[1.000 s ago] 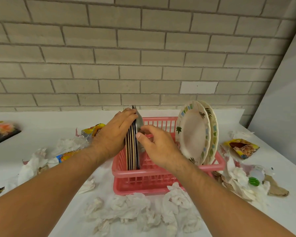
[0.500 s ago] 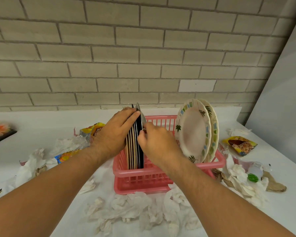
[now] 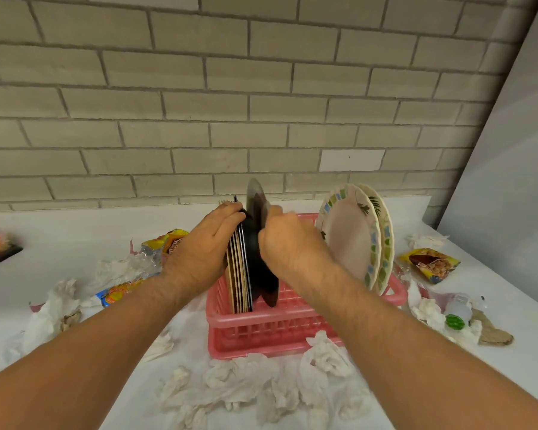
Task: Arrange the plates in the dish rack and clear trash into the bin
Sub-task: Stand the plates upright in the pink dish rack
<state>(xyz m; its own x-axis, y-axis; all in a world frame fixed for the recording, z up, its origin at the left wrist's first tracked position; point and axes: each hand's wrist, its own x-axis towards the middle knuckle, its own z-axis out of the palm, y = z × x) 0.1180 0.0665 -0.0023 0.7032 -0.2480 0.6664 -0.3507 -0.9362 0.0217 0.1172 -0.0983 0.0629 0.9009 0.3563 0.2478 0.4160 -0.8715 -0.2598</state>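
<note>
A pink dish rack (image 3: 261,327) stands on the white counter. Several dark thin plates (image 3: 239,274) stand upright at its left end, and my left hand (image 3: 202,252) holds them from the left with fingers over their top edge. My right hand (image 3: 289,246) grips one dark plate (image 3: 258,262) that is lifted and tilted slightly away from the stack. Two white floral plates (image 3: 354,237) lean upright at the rack's right end. Crumpled tissues (image 3: 246,386) lie in front of the rack.
Snack wrappers (image 3: 168,243) and tissues lie left of the rack, with a blue-yellow wrapper (image 3: 118,294) nearer. On the right are a yellow snack packet (image 3: 429,263), tissues, a small bottle with green cap (image 3: 455,318) and brown paper (image 3: 491,333). A brick wall backs the counter. No bin is visible.
My right hand has pulled one dark plate up and rightward from the stack; it now stands higher and tilted. The left hand stays on the stack.
</note>
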